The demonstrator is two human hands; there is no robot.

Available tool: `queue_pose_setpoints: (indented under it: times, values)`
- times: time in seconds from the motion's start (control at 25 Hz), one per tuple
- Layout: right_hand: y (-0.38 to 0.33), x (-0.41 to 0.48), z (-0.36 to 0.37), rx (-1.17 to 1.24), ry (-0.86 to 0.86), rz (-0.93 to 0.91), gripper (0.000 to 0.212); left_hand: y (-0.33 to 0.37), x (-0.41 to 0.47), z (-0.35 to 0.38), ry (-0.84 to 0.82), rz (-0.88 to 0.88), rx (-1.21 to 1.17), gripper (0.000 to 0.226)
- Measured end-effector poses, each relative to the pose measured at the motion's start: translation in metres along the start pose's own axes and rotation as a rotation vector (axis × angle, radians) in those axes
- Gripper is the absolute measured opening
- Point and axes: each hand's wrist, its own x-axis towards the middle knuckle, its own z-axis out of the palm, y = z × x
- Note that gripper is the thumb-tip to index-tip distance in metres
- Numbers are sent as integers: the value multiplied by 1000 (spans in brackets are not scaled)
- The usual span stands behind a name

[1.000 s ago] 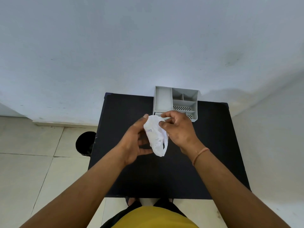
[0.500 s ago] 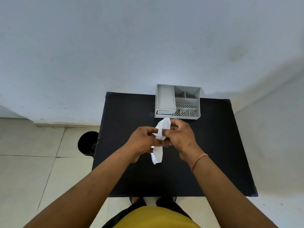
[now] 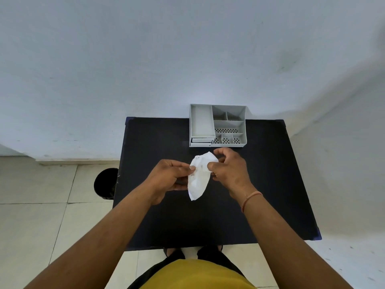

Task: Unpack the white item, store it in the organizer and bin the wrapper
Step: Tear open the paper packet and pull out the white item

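Note:
A crinkled white wrapper point(image 3: 199, 178) hangs in the air over the black table point(image 3: 270, 184), held between both hands. My left hand point(image 3: 168, 178) pinches its left edge with thumb and fingers. My right hand point(image 3: 229, 168) grips its upper right edge. Whether the white item is inside the wrapper cannot be seen. A grey organizer point(image 3: 217, 125) with several compartments stands at the table's far edge, just beyond my hands. A black bin point(image 3: 105, 183) stands on the floor to the left of the table.
A pale wall rises right behind the table and organizer. Tiled floor lies to the left and right. My feet and a yellow shirt show at the table's near edge.
The hands have drawn slightly apart, spreading the wrapper wider. The view has shifted, so the organizer sits a little farther from my hands.

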Motion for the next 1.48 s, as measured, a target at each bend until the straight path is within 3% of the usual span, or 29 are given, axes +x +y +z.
queue_pose_setpoints:
  times: [0.28,0.48,0.56,0.68,0.76,0.88,1.08,1.16,1.36,1.48]
  values:
    - [8,5,-28,-319,6,-71,62,-4,4,3,-49,-9,-233,23]
    - [15,-3,-28,-320,41,-266,64,4,7,18,-89,26,-331,18]
    - [19,-9,-29,-335,117,-344,58,6,9,22,-79,44,-337,18]
    - [19,-20,-40,-360,260,-617,26,10,13,27,-51,88,-289,22]
    - [20,-19,-43,-384,90,-672,20,12,14,34,-36,122,-200,25]
    - [23,-11,-39,-455,-229,-594,24,17,11,51,-30,157,-32,31]
    - [19,7,-56,-546,-220,-736,30,24,8,72,18,218,63,39]
    - [20,12,-59,-582,-332,-630,34,27,7,77,34,214,41,38]
    - [24,16,-63,-561,-412,-390,34,30,2,97,73,227,8,38]
    - [21,11,-64,-575,-533,-395,29,27,-2,108,11,261,135,37]
